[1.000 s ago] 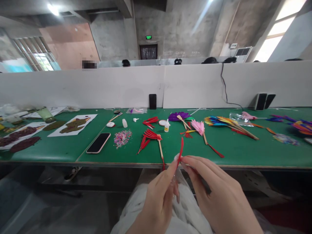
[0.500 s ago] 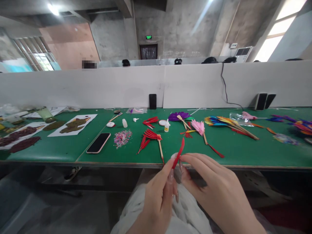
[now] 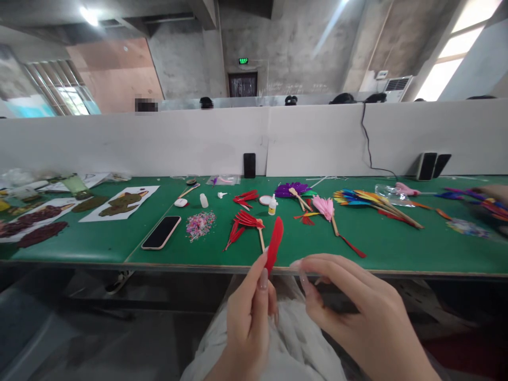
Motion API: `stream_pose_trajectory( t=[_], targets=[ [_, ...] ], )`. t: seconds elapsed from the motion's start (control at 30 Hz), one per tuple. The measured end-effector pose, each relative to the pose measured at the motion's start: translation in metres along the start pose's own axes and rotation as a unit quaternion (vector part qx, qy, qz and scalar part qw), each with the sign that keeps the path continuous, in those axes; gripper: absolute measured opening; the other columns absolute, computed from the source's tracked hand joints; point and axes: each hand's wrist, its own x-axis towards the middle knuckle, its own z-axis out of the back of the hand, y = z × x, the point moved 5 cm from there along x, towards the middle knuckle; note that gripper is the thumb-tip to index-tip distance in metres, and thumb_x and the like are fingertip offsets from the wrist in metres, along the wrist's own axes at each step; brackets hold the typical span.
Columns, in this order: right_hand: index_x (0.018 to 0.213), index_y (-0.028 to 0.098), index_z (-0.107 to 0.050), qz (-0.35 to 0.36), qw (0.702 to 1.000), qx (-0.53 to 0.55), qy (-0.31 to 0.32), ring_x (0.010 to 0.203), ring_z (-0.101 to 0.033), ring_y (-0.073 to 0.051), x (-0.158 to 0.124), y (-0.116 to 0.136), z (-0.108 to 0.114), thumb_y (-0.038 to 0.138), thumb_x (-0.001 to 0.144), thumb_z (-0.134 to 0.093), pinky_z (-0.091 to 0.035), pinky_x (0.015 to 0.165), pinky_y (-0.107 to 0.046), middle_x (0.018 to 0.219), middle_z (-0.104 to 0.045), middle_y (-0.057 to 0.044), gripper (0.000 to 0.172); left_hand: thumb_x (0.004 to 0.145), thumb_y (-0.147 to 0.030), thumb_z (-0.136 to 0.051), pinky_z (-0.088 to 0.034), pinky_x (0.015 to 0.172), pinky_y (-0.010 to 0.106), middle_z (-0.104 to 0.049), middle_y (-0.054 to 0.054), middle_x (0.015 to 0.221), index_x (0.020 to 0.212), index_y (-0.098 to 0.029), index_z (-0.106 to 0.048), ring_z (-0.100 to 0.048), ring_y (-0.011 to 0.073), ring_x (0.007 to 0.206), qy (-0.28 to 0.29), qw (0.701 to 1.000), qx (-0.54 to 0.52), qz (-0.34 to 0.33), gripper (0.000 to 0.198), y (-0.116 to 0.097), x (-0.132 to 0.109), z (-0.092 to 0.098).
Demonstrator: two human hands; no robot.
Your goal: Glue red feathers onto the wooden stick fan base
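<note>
My left hand (image 3: pixel 249 312) pinches the lower end of a red feather (image 3: pixel 275 241) between thumb and fingers. The feather stands up from the grip, its tip leaning slightly right, over the table's front edge. To its right, apart from the feather, is my right hand (image 3: pixel 353 307), thumb tip against the bent index finger and nothing visible between them. Behind the left hand lies a wooden stick with red feathers (image 3: pixel 249 219) fixed at its top, its lower end partly covered. More loose red feathers (image 3: pixel 246 198) rest farther back. A small glue bottle (image 3: pixel 272 205) stands upright nearby.
On the green table (image 3: pixel 206 256) lie a phone (image 3: pixel 161 233), colourful bits (image 3: pixel 200 225), a pink feather bundle (image 3: pixel 324 207), purple feathers (image 3: pixel 291 189) and multicoloured feathers (image 3: pixel 361 200). A white partition (image 3: pixel 190 140) runs behind. Another person's blurred hand (image 3: pixel 494 194) is at far right.
My left hand has moved left with the red feather and turned its broad side into view. The right hand has come away from the feather. Another person's hand has appeared at far right.
</note>
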Motion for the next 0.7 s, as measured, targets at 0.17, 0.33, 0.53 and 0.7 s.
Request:
stream_pose_trajectory(
  t=[0.17,0.33,0.53,0.7],
  targets=[
    [0.089,0.023,-0.062,-0.027,1.000,0.012,-0.001,0.069,-0.069,-0.015,-0.004,-0.005,-0.001,0.015,0.081,-0.052,-0.057,0.062,-0.023,0.084,-0.073,-0.001,0.016,0.095,-0.035,-0.045,-0.036,0.044,0.015,-0.045,-0.006,0.049,0.123,-0.023,-0.060,-0.041,0.0054,0.043,0.028,0.998,-0.037,0.041,0.035,-0.001,-0.002,-0.004],
    [0.094,0.025,-0.065,-0.087,0.996,0.036,0.009,0.060,-0.067,-0.013,-0.011,-0.019,-0.002,0.023,0.084,-0.054,-0.055,0.056,-0.020,0.081,-0.074,0.001,0.014,0.094,-0.040,-0.044,-0.034,0.043,0.016,-0.043,-0.005,0.048,0.123,-0.019,-0.060,-0.039,0.0060,0.041,0.049,0.992,-0.062,0.096,0.040,0.001,-0.002,-0.007],
    [0.078,0.024,-0.067,-0.250,0.968,0.023,-0.024,0.055,-0.066,-0.015,-0.038,-0.063,0.006,0.045,0.078,-0.062,-0.051,0.050,-0.021,0.071,-0.073,0.000,0.021,0.094,-0.039,-0.043,-0.036,0.045,0.016,-0.042,-0.005,0.049,0.129,-0.020,-0.055,-0.038,0.0061,0.043,0.060,0.989,-0.063,0.119,0.041,0.002,-0.002,-0.009],
    [0.081,0.022,-0.065,-0.392,0.913,-0.013,-0.110,0.064,-0.070,-0.024,-0.078,-0.119,0.030,0.059,0.074,-0.058,-0.052,0.062,-0.032,0.068,-0.072,-0.004,0.038,0.095,-0.037,-0.042,-0.035,0.044,0.016,-0.043,-0.006,0.049,0.132,-0.021,-0.052,-0.039,0.0061,0.043,0.100,0.986,-0.077,0.111,0.041,0.007,-0.003,-0.013]
  ],
)
